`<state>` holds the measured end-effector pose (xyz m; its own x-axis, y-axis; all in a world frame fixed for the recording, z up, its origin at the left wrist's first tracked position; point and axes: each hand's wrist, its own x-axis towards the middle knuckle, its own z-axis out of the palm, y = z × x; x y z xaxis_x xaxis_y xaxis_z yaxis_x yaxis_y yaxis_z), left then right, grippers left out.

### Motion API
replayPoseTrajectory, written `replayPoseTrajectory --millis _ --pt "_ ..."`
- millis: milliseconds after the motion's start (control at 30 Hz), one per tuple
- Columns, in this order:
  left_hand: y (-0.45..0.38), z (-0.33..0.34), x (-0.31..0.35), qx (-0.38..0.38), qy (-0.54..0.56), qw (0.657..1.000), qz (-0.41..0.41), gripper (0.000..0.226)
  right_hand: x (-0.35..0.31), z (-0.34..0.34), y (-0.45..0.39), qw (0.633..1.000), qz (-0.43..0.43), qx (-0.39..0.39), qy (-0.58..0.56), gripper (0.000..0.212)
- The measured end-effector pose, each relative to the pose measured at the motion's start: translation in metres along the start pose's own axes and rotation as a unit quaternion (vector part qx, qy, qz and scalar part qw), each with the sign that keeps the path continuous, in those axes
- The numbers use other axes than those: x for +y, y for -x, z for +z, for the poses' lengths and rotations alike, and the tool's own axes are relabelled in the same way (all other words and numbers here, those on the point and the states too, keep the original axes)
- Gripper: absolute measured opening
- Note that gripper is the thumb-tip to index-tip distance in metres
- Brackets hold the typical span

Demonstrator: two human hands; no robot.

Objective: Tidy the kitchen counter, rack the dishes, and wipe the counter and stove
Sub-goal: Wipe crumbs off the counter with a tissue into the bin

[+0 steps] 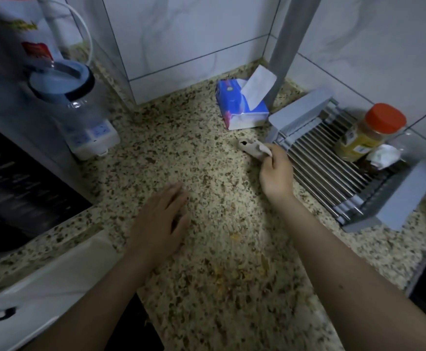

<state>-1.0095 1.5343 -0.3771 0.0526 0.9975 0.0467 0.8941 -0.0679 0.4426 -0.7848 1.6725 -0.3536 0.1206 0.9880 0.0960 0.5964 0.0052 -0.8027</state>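
Observation:
My right hand [275, 171] pinches a crumpled, soiled tissue [251, 148] against the speckled granite counter [181, 148], just left of the grey roll-up dish rack [333, 168]. My left hand [163, 221] hovers flat and open over the middle of the counter, holding nothing. Orange-brown crumbs and stains [237, 269] lie on the counter between my forearms.
A blue tissue pack [239, 107] with one sheet sticking up stands near the back wall. On the rack sit an orange-lidded spice jar [368, 133] and a white wad [384, 155]. At left are a clear bottle [67, 89], a power strip [93, 138] and a dark appliance [17, 188].

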Motion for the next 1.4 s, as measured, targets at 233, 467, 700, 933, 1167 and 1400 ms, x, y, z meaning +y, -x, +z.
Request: replayPoseTrajectory --millis 233,467,700,933,1167,1400 --pt "0.000 0.002 -0.002 -0.004 -0.003 1.000 0.002 0.059 0.016 0.018 0.001 0.993 -0.053 -0.084 0.067 0.036" --pt "0.000 0.003 -0.003 -0.011 -0.003 1.000 -0.013 0.056 0.014 -0.009 0.028 0.967 -0.053 -0.218 -0.119 0.040" --pt "0.000 0.002 -0.002 -0.040 -0.028 0.999 0.014 0.062 0.014 -0.023 0.067 0.932 0.049 -0.281 -0.222 0.028" --pt "0.001 0.000 0.001 -0.055 -0.046 0.992 0.105 0.059 0.022 -0.038 0.130 0.926 0.159 -0.240 -0.242 0.022" --pt "0.002 0.002 -0.004 -0.062 -0.043 0.991 0.112 0.059 0.000 -0.074 0.155 0.893 0.208 -0.028 -0.399 0.029" --pt "0.000 0.003 -0.006 -0.053 -0.042 0.990 0.120 0.057 0.023 -0.111 0.140 0.887 0.279 0.288 -0.231 0.021"
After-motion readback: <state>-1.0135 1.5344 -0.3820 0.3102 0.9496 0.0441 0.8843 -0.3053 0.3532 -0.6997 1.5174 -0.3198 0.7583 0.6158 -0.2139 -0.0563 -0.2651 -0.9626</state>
